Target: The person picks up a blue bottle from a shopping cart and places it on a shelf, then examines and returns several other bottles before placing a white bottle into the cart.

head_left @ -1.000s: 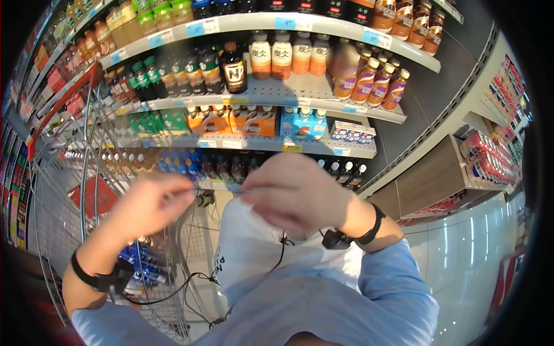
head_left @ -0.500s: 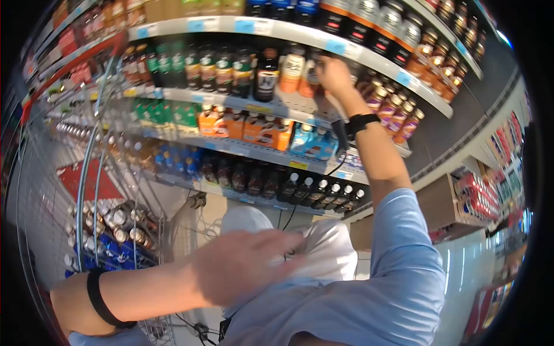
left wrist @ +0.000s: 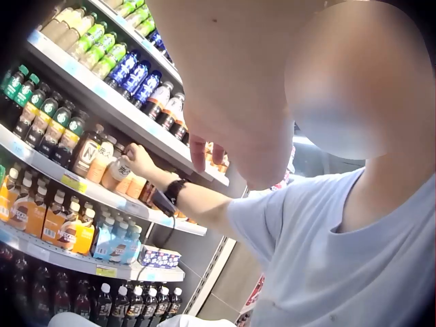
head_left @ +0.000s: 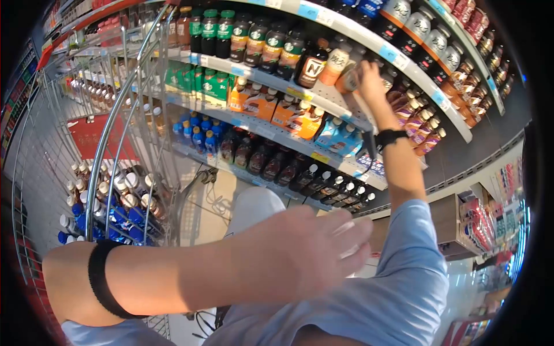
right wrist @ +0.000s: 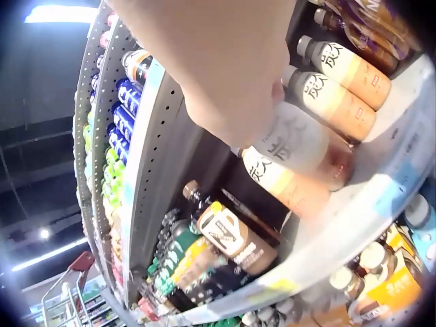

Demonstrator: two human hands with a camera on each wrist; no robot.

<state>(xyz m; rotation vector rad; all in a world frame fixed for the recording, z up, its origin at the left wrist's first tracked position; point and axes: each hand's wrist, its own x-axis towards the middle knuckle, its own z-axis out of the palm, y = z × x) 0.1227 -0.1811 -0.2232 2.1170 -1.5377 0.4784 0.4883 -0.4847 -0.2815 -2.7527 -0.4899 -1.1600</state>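
At the middle shelf, my right hand grips a drink bottle with a white label and orange-brown lower part by its upper end. In the right wrist view it stands in front of matching bottles, and the hand hides its cap. On its left is a dark brown bottle with a large N on the label. My left hand hangs before my body with loosely bent fingers, blurred, away from the shelves. Nothing shows in its grasp in the left wrist view, where the hand fills the top.
A wire shopping cart stands on the left, with several blue and white-capped bottles inside. Orange multipacks and light-blue packs line the shelf below. Purple-labelled bottles stand right of my right hand. A display box stands at right.
My right hand went from in front of my body up to the shelf and took hold of a bottle there. My left hand moved rightward across my body. The view turned and tilted.
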